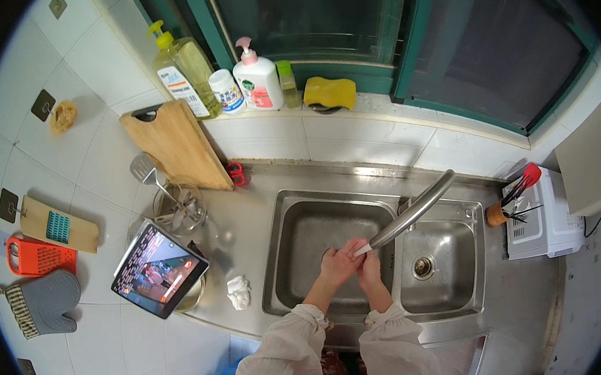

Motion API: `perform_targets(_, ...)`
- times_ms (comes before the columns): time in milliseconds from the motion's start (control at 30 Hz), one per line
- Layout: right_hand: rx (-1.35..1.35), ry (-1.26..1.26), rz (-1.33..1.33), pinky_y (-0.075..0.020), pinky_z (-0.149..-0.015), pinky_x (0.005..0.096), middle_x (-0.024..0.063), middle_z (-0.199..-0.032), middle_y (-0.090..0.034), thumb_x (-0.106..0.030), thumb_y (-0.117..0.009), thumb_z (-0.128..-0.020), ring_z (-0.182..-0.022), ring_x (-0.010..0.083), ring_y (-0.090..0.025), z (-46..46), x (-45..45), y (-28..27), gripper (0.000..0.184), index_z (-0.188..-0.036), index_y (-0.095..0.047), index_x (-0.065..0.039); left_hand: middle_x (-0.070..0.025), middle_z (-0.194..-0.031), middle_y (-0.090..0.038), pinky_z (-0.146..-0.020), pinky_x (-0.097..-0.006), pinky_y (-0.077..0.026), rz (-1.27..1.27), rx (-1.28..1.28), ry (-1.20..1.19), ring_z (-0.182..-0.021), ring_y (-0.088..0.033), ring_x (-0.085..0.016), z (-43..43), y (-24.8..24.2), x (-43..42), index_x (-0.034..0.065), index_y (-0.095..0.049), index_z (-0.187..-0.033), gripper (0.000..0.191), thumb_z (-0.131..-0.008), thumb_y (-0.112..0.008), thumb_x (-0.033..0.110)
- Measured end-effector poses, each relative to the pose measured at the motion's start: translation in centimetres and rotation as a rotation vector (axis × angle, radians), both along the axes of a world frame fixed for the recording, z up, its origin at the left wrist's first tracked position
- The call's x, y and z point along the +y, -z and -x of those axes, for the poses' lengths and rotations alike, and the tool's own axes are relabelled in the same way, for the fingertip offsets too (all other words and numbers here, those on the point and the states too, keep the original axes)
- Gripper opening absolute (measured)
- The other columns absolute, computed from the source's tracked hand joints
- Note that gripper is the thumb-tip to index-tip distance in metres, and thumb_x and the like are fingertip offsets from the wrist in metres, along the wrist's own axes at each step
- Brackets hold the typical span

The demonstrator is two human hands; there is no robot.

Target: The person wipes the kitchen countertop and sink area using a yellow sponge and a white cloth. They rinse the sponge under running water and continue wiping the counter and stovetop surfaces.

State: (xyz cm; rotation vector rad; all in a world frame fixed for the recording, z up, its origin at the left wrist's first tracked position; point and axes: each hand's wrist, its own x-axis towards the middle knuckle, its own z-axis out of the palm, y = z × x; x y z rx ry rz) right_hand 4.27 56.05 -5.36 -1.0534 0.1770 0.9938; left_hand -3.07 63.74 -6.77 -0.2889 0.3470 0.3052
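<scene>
Over the larger sink basin (305, 240), my left hand (338, 267) is turned palm up, its fingers stretched towards the tap outlet, and nothing lies in it. My right hand (370, 271) is close against it on the right; its fingers are partly hidden behind the left hand and the tap. The curved metal tap (415, 210) reaches over the basin, with a white stream or tip at its outlet meeting my fingers. To the right sits the smaller sink basin (447, 276) with a drain strainer (423, 267).
Left of the sink are a crumpled white cloth (239, 292), a propped tablet (159, 270), a utensil holder (182, 211) and a wooden chopping board (181, 144). A pump soap bottle (258, 82) and yellow sponge (330, 93) stand on the ledge. A white appliance (542, 220) stands right.
</scene>
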Motion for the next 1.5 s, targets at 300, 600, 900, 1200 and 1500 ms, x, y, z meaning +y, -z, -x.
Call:
perform_targets(300,-0.022,0.025,0.151,-0.0448,-0.086,0.0331,0.0048,-0.109,-0.057,-0.033,-0.041,-0.097,-0.101,0.0170,-0.055,1.0,-0.9,1.3,0.036,-0.120,-0.051,-0.007,-0.0191,-0.117,-0.059,-0.095,-0.0377,-0.042,-0.452,0.460,0.237,-0.105,-0.056,-0.030,-3.3,2.6,-2.7,0.0019,-0.055,-0.117,0.039,-0.096,-0.035,0.027)
perform_targets(600,-0.440,-0.403,0.294,-0.0421,-0.072,0.0259,0.0047,-0.098,-0.062,-0.020,-0.054,-0.086,-0.092,0.0135,-0.059,-0.6,1.2,2.8,0.032,-0.114,-0.058,-0.005,-0.0162,-0.099,-0.065,-0.079,-0.0408,-0.048,-1.759,1.274,0.234,-0.088,-0.062,-0.034,4.0,-0.5,0.7,0.0067,-0.062,-0.107,0.030,-0.086,-0.054,0.026)
perform_targets(900,-0.443,-0.597,0.404,-0.0410,-0.072,0.0268,0.0039,-0.097,-0.064,-0.016,-0.056,-0.083,-0.090,0.0130,-0.059,0.3,0.7,5.5,0.031,-0.112,-0.059,-0.005,-0.0143,-0.121,-0.051,-0.089,-0.0437,-0.040,-1.896,2.362,0.109,-0.113,-0.046,-0.033,22.9,-1.4,3.9,0.0061,-0.056,-0.113,0.040,-0.076,-0.066,0.016)
perform_targets(1200,-0.409,-0.601,0.328,-0.0428,-0.074,0.0261,0.0017,-0.096,-0.066,-0.021,-0.056,-0.088,-0.090,0.0123,-0.060,0.8,0.2,4.5,0.027,-0.110,-0.060,-0.006,-0.0094,-0.095,-0.059,-0.072,-0.0299,-0.045,-1.514,1.646,0.073,-0.083,-0.055,-0.019,23.3,-0.1,4.6,0.0026,-0.060,-0.107,0.029,-0.088,-0.060,0.025)
perform_targets(1500,-0.074,-0.368,-0.013,-0.0454,-0.076,0.0268,0.0011,-0.099,-0.062,-0.024,-0.055,-0.093,-0.090,0.0115,-0.059,3.9,1.3,-1.6,0.025,-0.109,-0.061,-0.006,-0.0027,-0.099,-0.061,-0.075,-0.0265,-0.045,-0.727,0.728,0.221,-0.087,-0.056,-0.011,7.6,-1.6,1.5,0.0021,-0.057,-0.116,0.040,-0.097,-0.047,0.036)
